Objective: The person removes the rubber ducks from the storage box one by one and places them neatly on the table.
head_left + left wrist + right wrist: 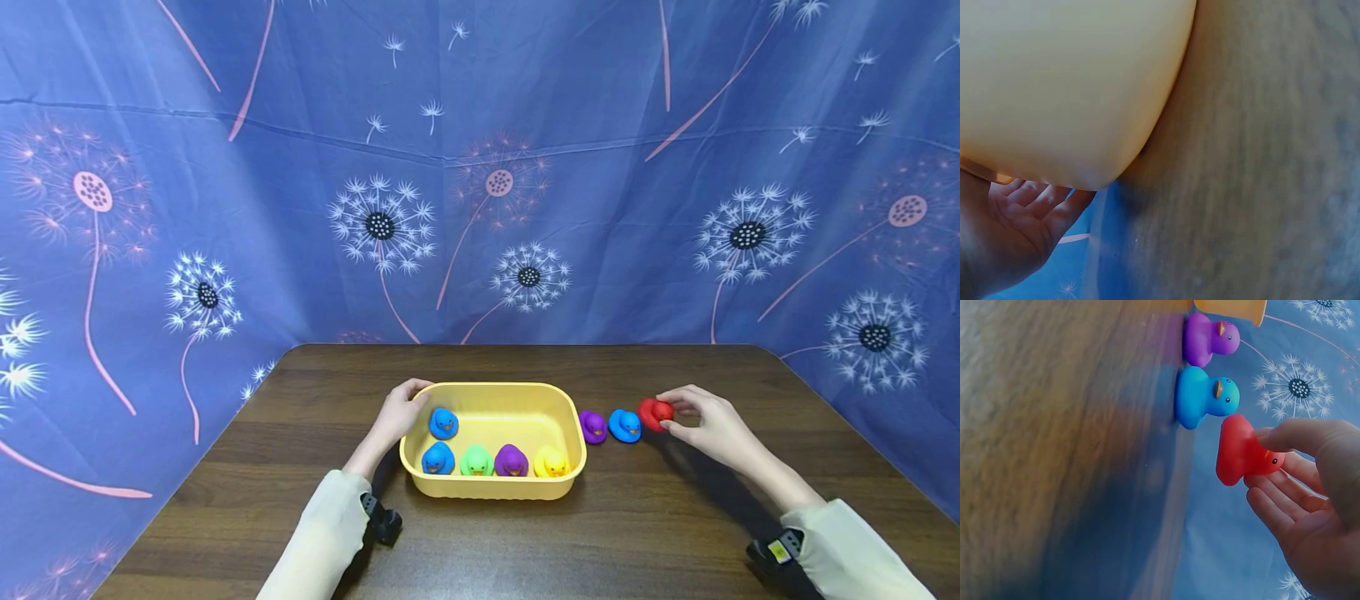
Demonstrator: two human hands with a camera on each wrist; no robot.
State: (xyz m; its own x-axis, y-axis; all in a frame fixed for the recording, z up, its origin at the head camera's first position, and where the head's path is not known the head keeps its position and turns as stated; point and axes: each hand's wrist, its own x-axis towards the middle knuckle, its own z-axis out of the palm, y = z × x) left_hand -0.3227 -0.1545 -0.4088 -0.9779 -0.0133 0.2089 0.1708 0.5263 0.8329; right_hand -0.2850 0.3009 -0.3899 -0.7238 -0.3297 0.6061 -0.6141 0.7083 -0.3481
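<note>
My right hand (708, 425) pinches a red rubber duck (655, 414) between thumb and fingers. In the right wrist view the red duck (1239, 450) is slightly off the table, beside a blue duck (1196, 399) that stands there. My left hand (395, 419) holds the left end of a yellow plastic basin (491, 487) by its rim. In the left wrist view the fingers (1054, 203) lie against the basin's outer wall (1072, 94). Inside the basin sit two blue ducks (438, 458), a green duck (477, 461), a purple duck (512, 461) and a yellow duck (551, 462).
Another purple duck (593, 427) stands right beside the basin's right wall, with the blue one next to it in a row. Everything is on a dark brown wooden table (525, 550). A blue cloth (450, 108) with dandelion prints hangs behind the table.
</note>
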